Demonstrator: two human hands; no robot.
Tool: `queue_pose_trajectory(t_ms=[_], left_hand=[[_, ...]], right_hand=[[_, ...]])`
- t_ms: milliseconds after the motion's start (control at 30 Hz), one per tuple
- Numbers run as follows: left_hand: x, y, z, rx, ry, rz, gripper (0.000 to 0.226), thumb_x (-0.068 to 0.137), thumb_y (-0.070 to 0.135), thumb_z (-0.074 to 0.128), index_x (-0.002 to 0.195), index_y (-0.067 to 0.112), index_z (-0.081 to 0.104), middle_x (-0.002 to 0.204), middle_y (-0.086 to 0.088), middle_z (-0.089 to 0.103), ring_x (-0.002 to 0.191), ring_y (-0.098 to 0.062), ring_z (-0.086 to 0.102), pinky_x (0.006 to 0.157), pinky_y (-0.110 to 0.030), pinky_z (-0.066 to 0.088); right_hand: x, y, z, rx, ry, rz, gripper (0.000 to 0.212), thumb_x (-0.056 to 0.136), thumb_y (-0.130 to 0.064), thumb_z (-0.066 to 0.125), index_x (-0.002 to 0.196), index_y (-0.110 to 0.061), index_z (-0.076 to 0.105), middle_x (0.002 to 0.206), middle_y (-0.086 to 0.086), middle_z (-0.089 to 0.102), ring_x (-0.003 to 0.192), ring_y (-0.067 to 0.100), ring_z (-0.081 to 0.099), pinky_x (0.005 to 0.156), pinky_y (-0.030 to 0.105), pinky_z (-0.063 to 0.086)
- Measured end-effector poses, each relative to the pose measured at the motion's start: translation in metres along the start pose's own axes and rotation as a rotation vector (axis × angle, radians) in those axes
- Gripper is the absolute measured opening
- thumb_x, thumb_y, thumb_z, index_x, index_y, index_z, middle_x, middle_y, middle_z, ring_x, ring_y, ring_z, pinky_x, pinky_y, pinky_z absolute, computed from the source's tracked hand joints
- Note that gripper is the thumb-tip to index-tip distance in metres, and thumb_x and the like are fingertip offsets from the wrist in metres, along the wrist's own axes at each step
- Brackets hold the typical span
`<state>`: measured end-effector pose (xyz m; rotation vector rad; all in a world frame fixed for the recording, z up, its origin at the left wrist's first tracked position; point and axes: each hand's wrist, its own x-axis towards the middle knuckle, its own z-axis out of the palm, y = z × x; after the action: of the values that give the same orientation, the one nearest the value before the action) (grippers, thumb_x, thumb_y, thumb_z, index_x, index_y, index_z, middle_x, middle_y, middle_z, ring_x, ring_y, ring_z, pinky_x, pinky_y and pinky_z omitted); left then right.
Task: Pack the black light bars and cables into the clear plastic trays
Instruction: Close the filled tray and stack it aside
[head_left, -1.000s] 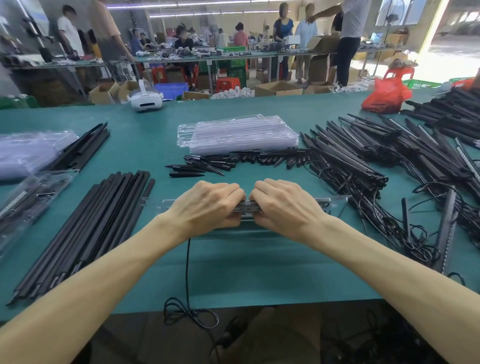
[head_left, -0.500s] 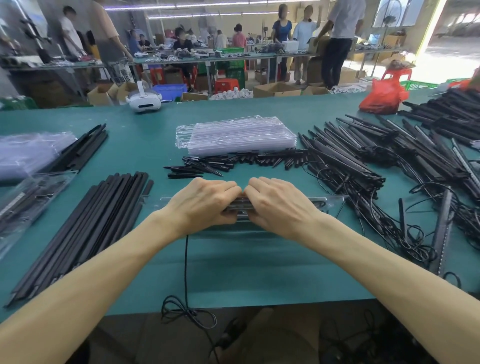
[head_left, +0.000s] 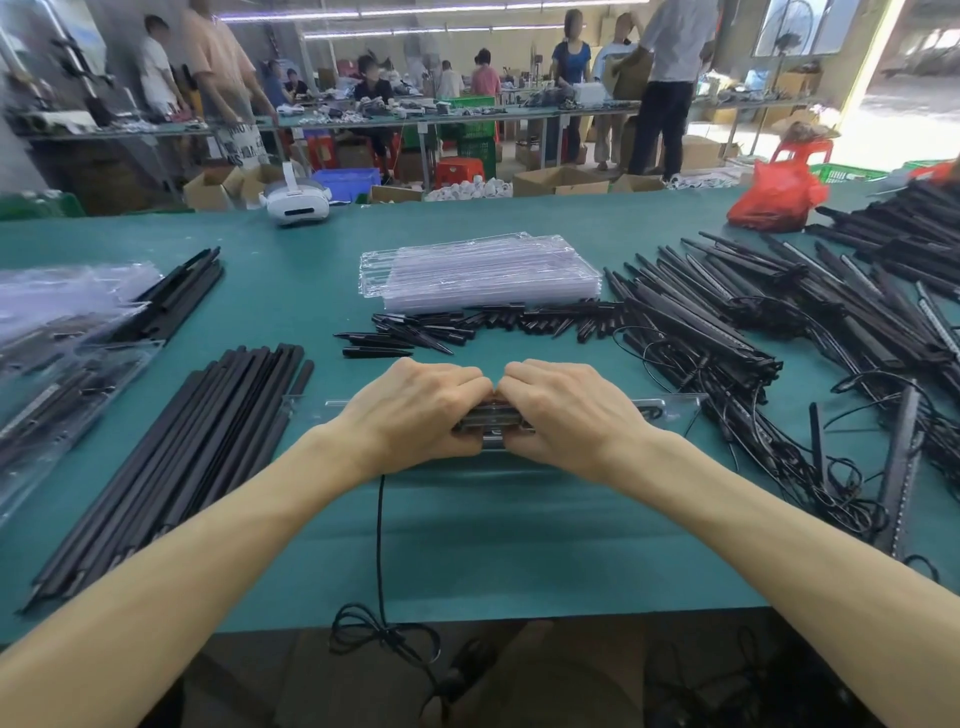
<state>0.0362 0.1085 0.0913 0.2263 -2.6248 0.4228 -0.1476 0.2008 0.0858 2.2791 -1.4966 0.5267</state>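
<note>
Hands closer, knuckles now meeting; left hand (head_left: 415, 410), right hand (head_left: 566, 410) clutch clear tray (head_left: 670, 408); bare table (head_left: 493, 545) toward near edge.

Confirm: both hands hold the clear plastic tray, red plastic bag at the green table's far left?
No: head view shows the red plastic bag at the far right of the green table. The left hand and right hand do hold the clear plastic tray.
</note>
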Motion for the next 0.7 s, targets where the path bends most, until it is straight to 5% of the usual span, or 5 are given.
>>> queue_pose_trajectory(t_ms=[700], left_hand=[[-0.0024, 0.007, -0.0016, 0.053, -0.021, 0.088, 0.027, 0.068, 0.012, 0.079, 0.071, 0.008, 0.053, 0.065, -0.004, 0.051, 0.052, -0.023, 0.047, 0.039, -0.034, 0.04]], right_hand=[[-0.0082, -0.0035, -0.0013, -0.105, 0.081, -0.178, 0.027, 0.063, -0.01, 0.082, 0.069, -0.005, 0.056, 0.067, 0.01, 0.054, 0.055, 0.029, 0.052, 0.047, 0.035, 0.045]])
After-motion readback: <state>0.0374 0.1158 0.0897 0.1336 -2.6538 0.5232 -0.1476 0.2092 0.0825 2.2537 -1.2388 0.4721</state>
